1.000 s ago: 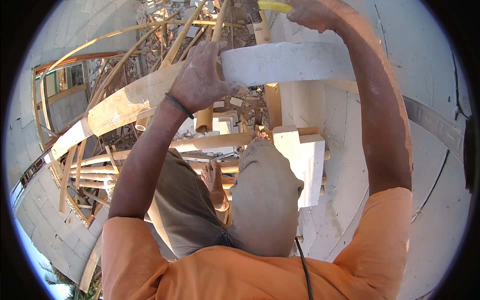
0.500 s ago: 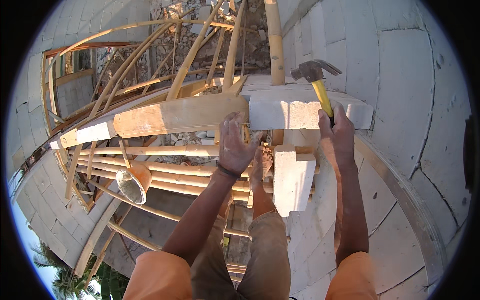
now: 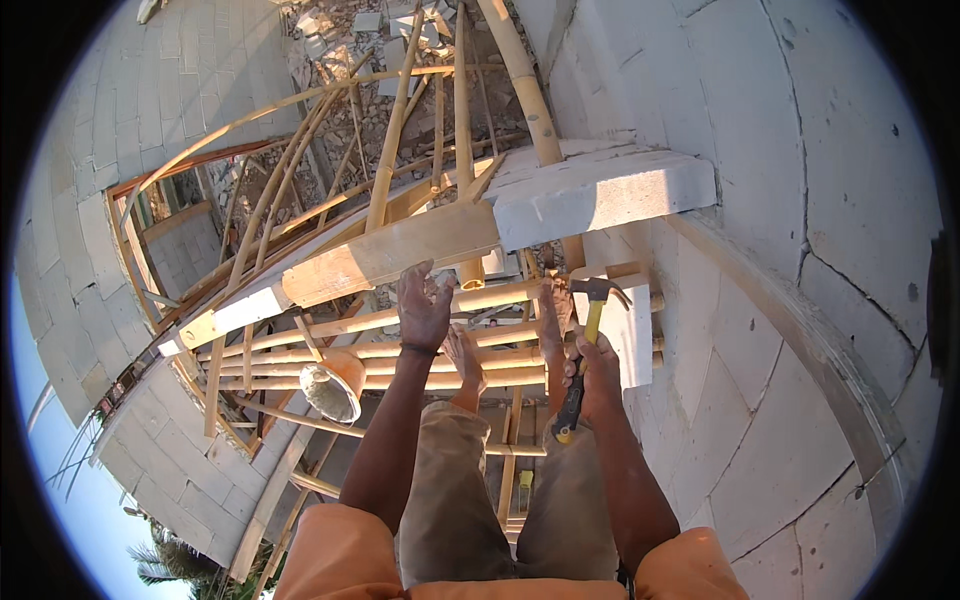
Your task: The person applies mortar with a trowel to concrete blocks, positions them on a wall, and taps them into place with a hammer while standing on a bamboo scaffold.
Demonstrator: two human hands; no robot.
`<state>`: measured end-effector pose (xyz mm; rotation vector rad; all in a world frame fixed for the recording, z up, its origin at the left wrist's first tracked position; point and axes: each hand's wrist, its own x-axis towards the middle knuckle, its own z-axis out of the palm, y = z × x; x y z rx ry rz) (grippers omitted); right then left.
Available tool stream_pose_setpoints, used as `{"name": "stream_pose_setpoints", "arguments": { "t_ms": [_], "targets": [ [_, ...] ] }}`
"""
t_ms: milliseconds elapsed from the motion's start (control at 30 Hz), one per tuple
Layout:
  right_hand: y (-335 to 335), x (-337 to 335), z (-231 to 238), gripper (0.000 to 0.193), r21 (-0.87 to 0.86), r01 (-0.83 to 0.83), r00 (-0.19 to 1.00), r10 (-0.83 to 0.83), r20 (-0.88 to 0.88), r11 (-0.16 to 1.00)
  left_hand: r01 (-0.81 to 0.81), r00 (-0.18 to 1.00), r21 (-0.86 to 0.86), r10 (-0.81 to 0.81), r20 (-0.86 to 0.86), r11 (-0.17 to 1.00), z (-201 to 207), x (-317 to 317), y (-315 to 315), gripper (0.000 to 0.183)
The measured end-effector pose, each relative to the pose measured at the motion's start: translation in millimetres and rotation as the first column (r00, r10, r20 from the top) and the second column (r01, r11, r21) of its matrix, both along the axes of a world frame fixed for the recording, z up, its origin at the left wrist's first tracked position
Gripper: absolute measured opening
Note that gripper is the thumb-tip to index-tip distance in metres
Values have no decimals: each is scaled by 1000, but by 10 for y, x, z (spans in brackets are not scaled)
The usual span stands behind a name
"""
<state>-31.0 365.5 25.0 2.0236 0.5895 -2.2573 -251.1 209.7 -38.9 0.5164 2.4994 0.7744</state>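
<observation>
My right hand (image 3: 597,372) is closed around the black grip of a claw hammer (image 3: 592,318), which has a yellow shaft and a dark metal head. It holds the hammer upright in front of my right leg, its head overlapping the view of a notched white block (image 3: 632,345). My left hand (image 3: 425,312) is empty, fingers pointing up and apart, just below the wooden board (image 3: 385,255); whether it touches the board I cannot tell. Right of that board, a long white block (image 3: 610,203) lies on top of the wall.
My bare feet stand on a row of bamboo poles (image 3: 410,365). A mortar-smeared orange bucket (image 3: 345,380) sits at their left. Upright and slanting bamboo poles (image 3: 463,100) rise beyond the board, with rubble below. A white block wall (image 3: 760,330) closes off the right side.
The hammer has come down from above the long block to near my right leg. My left hand has moved left, away from the joint between board and block. The view has shifted.
</observation>
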Motion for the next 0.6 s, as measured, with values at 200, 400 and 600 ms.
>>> {"name": "stream_pose_setpoints", "arguments": {
  "t_ms": [200, 400, 600],
  "targets": [
    [-598, -69, -463, 16, -44, 323, 946, -321, 43, 945, 477, 878, -35, -476, 44, 878, -175, -635, 945, 51],
    [-1160, -628, -1149, 18, -80, 510, 859, -501, 109, 857, 791, 547, 51, -742, 387, 609, -939, -984, 1374, 93],
    [-1448, -853, -1349, 9, -87, 670, 742, -669, 43, 737, 677, 517, 296, -721, 461, 674, -1167, -878, 1383, 80]
  ]
}}
